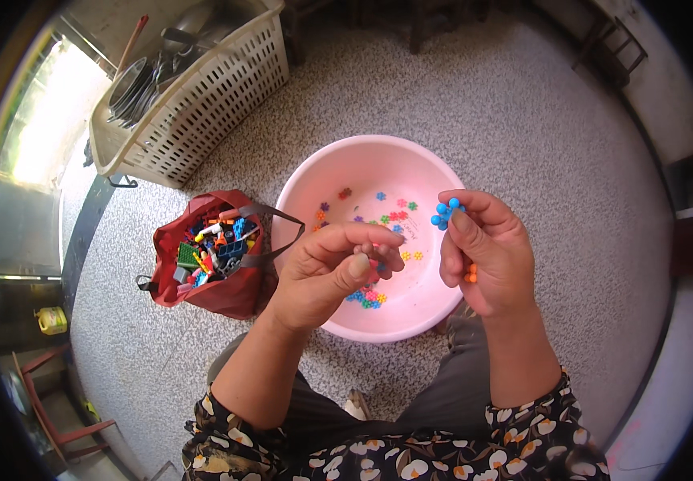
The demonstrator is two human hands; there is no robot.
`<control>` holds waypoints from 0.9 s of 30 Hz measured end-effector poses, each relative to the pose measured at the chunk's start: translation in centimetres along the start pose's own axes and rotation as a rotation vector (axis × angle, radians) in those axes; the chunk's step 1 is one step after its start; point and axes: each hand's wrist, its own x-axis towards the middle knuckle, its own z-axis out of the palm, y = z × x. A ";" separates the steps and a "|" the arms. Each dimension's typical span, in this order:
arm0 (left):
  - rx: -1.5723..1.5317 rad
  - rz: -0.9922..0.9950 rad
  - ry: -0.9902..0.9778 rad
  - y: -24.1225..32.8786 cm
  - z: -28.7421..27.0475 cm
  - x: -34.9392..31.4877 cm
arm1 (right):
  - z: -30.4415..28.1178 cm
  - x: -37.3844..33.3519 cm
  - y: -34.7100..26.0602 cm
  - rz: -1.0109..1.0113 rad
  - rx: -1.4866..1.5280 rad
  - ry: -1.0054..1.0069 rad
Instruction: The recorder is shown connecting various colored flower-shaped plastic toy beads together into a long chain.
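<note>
My right hand (486, 256) pinches a small blue flower-shaped plastic piece (446, 212) between thumb and forefinger, and an orange piece (470, 275) shows inside its palm. My left hand (332, 271) is curled over the near side of a pink basin (326, 172), its fingertips pinched together on a small pinkish piece that is mostly hidden. Several little flower-shaped pieces (370, 297) in mixed colours lie scattered on the basin's bottom. The two hands are a short gap apart above the basin.
A red cloth bag (226, 293) full of mixed building bricks sits left of the basin on the speckled floor. A beige slatted basket (202, 104) holding metal dishes stands at the back left. A red chair (50, 401) is at the lower left, dark furniture legs (615, 44) at the back right.
</note>
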 end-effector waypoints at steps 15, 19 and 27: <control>0.193 0.054 0.016 -0.2 0.8 0.8 | 2.8 -2.1 -0.3 -0.450 -0.567 -0.062; 0.268 0.085 0.017 -0.6 0.8 0.9 | 2.2 -1.4 0.5 -0.679 -0.835 -0.068; 0.157 0.009 0.055 -0.5 1.1 0.4 | 2.0 -1.2 0.1 -0.736 -0.983 -0.059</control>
